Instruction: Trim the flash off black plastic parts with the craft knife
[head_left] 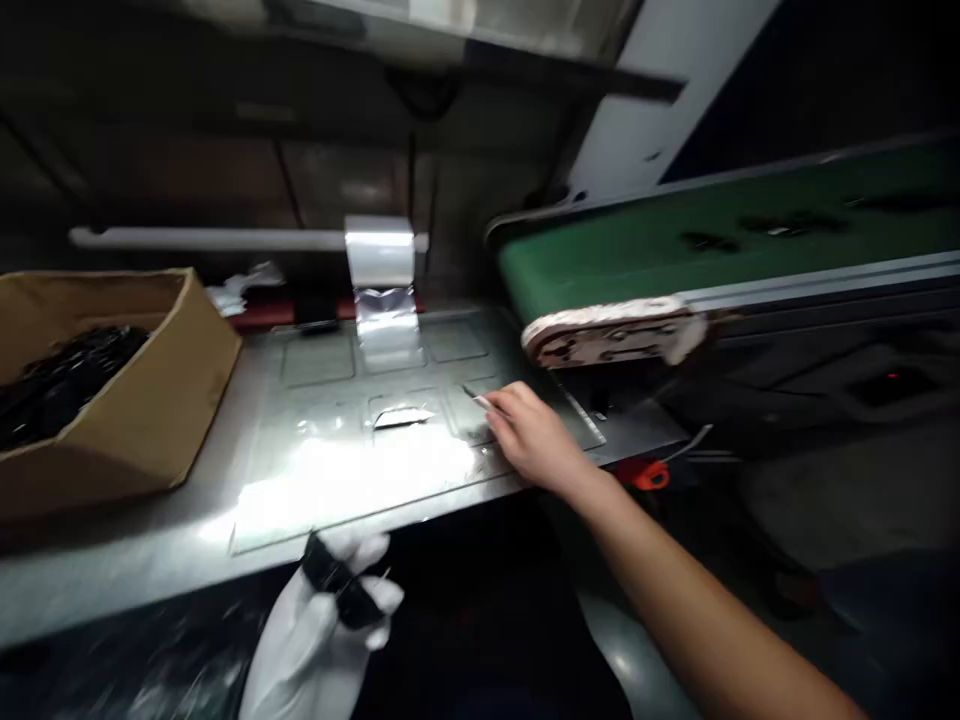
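As the right grip [536, 440] pinches a jutting tool [474, 396], the left [311, 640] clasps something black [339, 584].

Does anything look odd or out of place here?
One mismatch: the left hand is gloved, the right hand bare. Also, the pale plate by the green belt has a ragged, whitish edge; blur hides whether that's damage.

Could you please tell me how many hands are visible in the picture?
2: the white-gloved left hand, low in view, holding a black part; the bare right hand, over the worktable, holding a slim tool. Darkness may hide others.
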